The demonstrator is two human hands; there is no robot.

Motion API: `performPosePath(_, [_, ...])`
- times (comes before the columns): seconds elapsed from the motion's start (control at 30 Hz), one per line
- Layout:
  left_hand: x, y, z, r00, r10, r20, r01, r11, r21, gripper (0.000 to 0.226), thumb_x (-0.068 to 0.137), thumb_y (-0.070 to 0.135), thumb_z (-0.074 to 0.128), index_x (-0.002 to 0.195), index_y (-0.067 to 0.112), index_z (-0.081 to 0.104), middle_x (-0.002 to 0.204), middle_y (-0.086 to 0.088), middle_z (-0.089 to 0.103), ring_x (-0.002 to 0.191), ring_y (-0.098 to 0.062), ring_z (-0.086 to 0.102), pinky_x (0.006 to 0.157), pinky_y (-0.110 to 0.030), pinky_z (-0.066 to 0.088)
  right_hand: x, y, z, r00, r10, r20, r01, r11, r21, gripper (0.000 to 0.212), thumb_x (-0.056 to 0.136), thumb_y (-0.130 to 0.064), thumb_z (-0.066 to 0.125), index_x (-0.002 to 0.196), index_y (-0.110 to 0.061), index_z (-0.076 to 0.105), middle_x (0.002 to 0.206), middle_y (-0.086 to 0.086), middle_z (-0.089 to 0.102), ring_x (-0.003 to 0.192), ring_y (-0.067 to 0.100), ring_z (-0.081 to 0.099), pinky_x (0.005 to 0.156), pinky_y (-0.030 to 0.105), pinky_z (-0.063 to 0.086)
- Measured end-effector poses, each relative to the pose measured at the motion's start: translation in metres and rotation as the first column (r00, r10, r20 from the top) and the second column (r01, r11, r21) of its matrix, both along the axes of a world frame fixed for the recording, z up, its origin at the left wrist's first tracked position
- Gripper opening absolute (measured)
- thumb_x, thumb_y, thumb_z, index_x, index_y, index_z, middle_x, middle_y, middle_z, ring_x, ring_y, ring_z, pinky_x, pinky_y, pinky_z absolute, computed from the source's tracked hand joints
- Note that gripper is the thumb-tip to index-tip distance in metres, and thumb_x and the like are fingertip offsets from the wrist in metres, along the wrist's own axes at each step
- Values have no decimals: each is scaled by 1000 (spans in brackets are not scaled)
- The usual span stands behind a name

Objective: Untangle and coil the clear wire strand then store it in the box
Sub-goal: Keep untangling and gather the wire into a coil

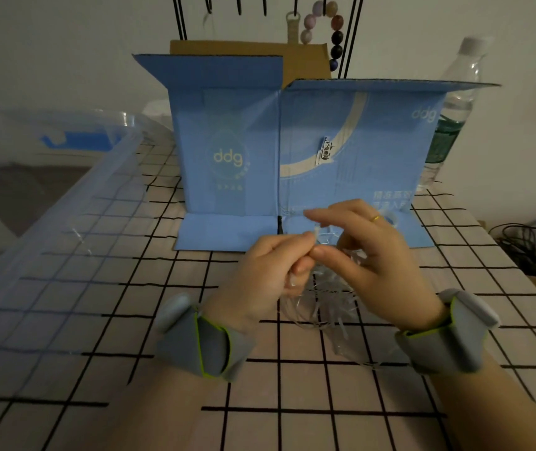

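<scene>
Head view: left hand (271, 271) and right hand (370, 255), both pinching the clear wire strand (325, 304) at centre frame, its tangle hanging below onto the checked tablecloth (260, 402); blue cardboard box (227, 141) behind; clear plastic box (48, 239) at left.
</scene>
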State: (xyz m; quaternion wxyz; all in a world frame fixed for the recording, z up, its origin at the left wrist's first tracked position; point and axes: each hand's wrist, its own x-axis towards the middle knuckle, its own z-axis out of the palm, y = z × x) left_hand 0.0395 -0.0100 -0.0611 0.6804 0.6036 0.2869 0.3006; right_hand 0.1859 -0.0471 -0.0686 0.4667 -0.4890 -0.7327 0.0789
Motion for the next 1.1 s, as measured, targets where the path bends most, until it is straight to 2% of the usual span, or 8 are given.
performPosePath(0.2, [-1,-1,2,999,-9,45,11,999,-32,43,79,33,48,42,15,35,48,-7,34,34,-6,32,42,-18,22,-2,1,-2,999,35,21,-35,999,-21,38,86,-43,51,88,-8,64,80,-10,57,62,9,50,59,16,41])
performPosePath(0.37, [-1,3,-2,999,-18,30,21,994,-103,48,90,32,41,46,14,43,45,0,44,34,-10,36,39,-16,31,0,1,-2,995,-73,69,69,995,68,23,85,-30,53,74,-10,60,73,-24,44,63,-4,44,60,6,34])
performPosePath(0.47, [-2,2,-2,996,-55,68,64,988,-142,44,84,36,55,48,16,41,41,4,36,33,-8,31,39,-17,27,0,1,-2,997,-61,46,59,997,54,24,85,-30,52,75,-10,60,71,-23,45,63,-1,45,60,7,35])
performPosePath(0.67, [-5,8,0,939,-13,344,123,946,-299,41,83,34,46,45,20,41,37,9,29,28,-3,24,39,-19,22,-2,0,0,984,40,-173,-66,987,-144,16,85,-41,45,79,-29,55,61,-15,55,53,7,48,51,20,41])
performPosePath(0.77, [-9,12,8,844,119,523,110,916,-387,44,85,34,42,44,19,42,38,7,37,28,-4,32,37,-15,29,0,2,-5,981,43,-189,-94,959,-269,16,84,-39,50,79,-25,58,58,-18,56,50,4,50,50,14,38])
performPosePath(0.93, [-16,16,14,687,347,639,-54,901,-431,45,83,30,41,41,15,48,56,-3,66,56,-10,67,50,-18,52,0,3,-9,983,17,-184,-77,943,-324,24,80,-45,49,72,-24,58,52,-4,52,49,6,44,51,21,37])
performPosePath(1.03, [-19,18,13,634,361,684,-36,898,-439,54,94,30,33,44,14,44,78,-12,73,74,-16,72,60,-22,57,-1,4,-10,985,-17,-174,-39,949,-313,29,79,-48,49,77,-21,58,57,17,51,52,25,40,52,35,36])
performPosePath(1.1, [-19,19,14,636,375,675,-80,901,-426,63,98,30,28,42,12,50,83,-12,74,79,-17,72,65,-23,58,0,5,-11,988,-57,-145,9,950,-311,21,86,-36,56,77,-18,57,55,19,49,49,20,36,50,32,33])
